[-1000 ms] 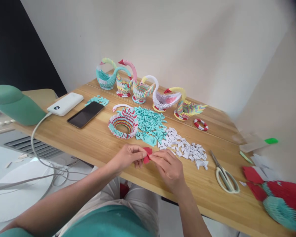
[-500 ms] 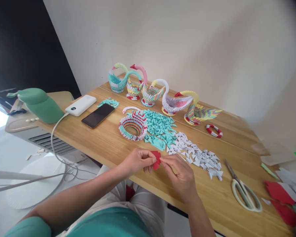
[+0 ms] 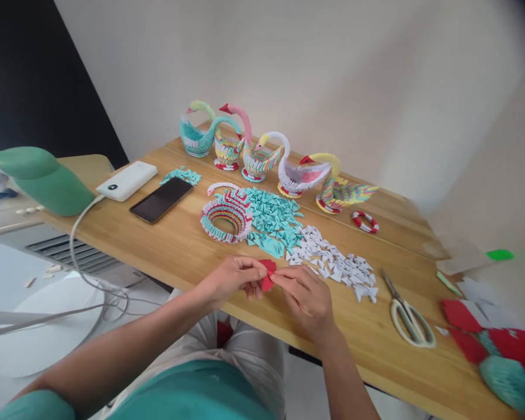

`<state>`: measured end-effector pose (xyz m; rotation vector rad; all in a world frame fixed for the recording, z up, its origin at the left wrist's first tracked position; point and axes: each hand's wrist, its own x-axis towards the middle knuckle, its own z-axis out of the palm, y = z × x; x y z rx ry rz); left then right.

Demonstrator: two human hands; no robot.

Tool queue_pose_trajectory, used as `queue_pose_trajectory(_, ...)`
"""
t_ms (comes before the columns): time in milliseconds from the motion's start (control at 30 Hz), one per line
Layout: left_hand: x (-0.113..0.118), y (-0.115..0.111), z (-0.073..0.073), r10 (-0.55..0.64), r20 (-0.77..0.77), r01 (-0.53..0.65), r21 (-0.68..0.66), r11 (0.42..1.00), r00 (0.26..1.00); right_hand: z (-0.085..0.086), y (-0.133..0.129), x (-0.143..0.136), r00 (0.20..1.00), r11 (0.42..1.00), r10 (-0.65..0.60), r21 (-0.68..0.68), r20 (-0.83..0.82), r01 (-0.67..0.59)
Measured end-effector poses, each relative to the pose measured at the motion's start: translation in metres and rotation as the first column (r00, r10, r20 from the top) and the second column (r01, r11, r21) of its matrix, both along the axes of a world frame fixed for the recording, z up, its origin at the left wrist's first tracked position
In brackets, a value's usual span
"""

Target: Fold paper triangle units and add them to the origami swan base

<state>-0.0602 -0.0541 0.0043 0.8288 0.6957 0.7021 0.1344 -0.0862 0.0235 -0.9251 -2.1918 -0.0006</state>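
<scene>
A small red piece of paper [image 3: 268, 266] is held between my two hands, just above the table's front edge. My left hand [image 3: 240, 276] pinches its left side between thumb and fingers. The fingertips of my right hand [image 3: 304, 294] close on its right side; how it is folded is partly hidden. Behind my hands stands a striped paper basket [image 3: 227, 224], with a pink curved paper neck [image 3: 223, 186] at its back. Beside it lie a heap of turquoise folded triangles [image 3: 273, 213] and a heap of white folded triangles [image 3: 332, 259].
Several finished paper swans [image 3: 256, 160] line the back. A red-and-white ring [image 3: 365, 222], scissors [image 3: 409, 318] and red paper [image 3: 461, 315] lie to the right. At left are a phone [image 3: 161, 200], a power bank [image 3: 126, 181] with its cable, and a green bottle [image 3: 48, 181].
The view has shifted, so the whole table sits slightly further left and higher. My hands still hold the red paper, and my right fingertips have moved closer to my left ones.
</scene>
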Motion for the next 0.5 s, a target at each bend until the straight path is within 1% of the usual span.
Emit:
queue_pose_trajectory(133,-0.0015,0.0012,-0.0013,-0.028,-0.053,0.032,0.087,0.996,0.998,-0.0024,0.0006,-0.0014,1.0,1.0,0.004,0.014,-0.023,-0.003)
queue_pose_trajectory(200,-0.0005,0.0021,-0.0027,-0.005,-0.078,0.015,0.135,0.991,0.997,-0.0031,0.0002,-0.0017,0.999,1.0,0.01,-0.01,-0.047,-0.01)
queue_pose_trajectory(267,0.0013,0.0033,-0.0048,0.041,-0.1,-0.023,0.174,0.984,0.994,-0.0031,-0.0013,-0.0018,0.994,0.996,-0.01,-0.094,-0.11,0.0)
queue_pose_trajectory(300,0.0023,0.0039,-0.0059,0.064,-0.11,-0.043,0.188,0.981,0.992,-0.0028,-0.0024,-0.0019,0.986,0.985,-0.043,-0.174,-0.162,0.014)
queue_pose_trajectory(333,0.0033,0.0045,-0.0067,0.085,-0.123,-0.059,0.199,0.978,0.989,-0.0026,-0.0036,-0.0022,0.971,0.96,-0.089,-0.279,-0.224,0.024)
queue_pose_trajectory(367,0.0043,0.0049,-0.0074,0.103,-0.135,-0.073,0.21,0.975,0.985,-0.0025,-0.0048,-0.0026,0.947,0.918,-0.149,-0.396,-0.286,0.025)
queue_pose_trajectory(433,0.006,0.0054,-0.0082,0.126,-0.156,-0.087,0.237,0.968,0.98,-0.0031,-0.0062,-0.0043,0.884,0.802,-0.284,-0.598,-0.372,0.006)
queue_pose_trajectory(467,0.0069,0.0054,-0.0084,0.134,-0.162,-0.09,0.252,0.964,0.978,-0.004,-0.0062,-0.0057,0.857,0.749,-0.339,-0.663,-0.389,-0.005)
queue_pose_trajectory(500,0.0077,0.0053,-0.0087,0.141,-0.164,-0.093,0.268,0.959,0.976,-0.0054,-0.0057,-0.0074,0.84,0.71,-0.377,-0.704,-0.39,-0.008)
